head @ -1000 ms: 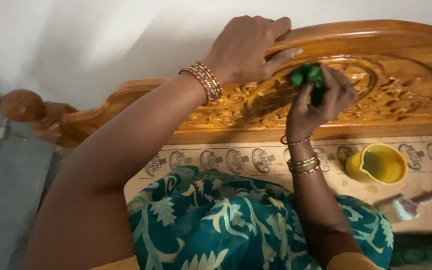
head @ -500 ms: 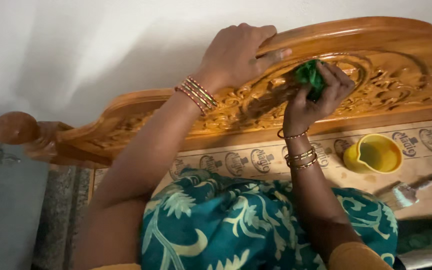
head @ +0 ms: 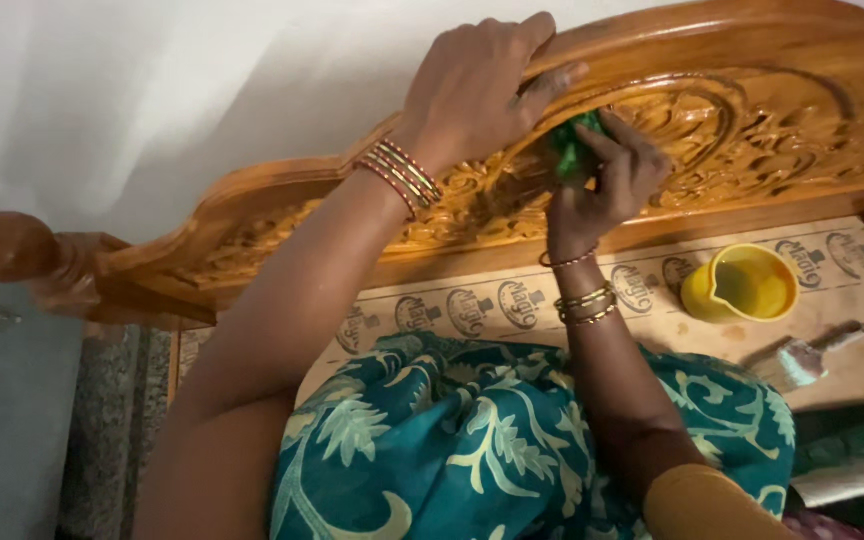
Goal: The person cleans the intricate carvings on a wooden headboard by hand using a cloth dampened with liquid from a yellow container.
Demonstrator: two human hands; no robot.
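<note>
- Left hand lies over the top rail of the carved wooden headboard, fingers spread and curled over the edge; a bracing hold, nothing pinched in it.
- Right hand has its grip pressed together on a green cloth, pushing the wad into the carved relief just below the left hand.
- Cloth location: centre panel of the headboard, at 12 o'clock from the person's lap, touching the wood. It looks small, bright green, bunched up, mostly hidden by the fingers.
- Headboard looks glossy honey-orange with deep floral carving and an arched top rail; a rounded post knob sits far out at 9 o'clock.
- Risk: the cloth could snag on sharp carving edges and tear or shed lint in the recesses, judging by how deep the relief is.
- Risk: bangles on both wrists sit close to the finish; a slip could scratch it.
- Risk: yellow cup at 3 o'clock of the right wrist, on the printed cardboard sheet, is near elbow travel; a knock would spill it.
- Small brush lies just past the cup, at 4 o'clock.
</note>
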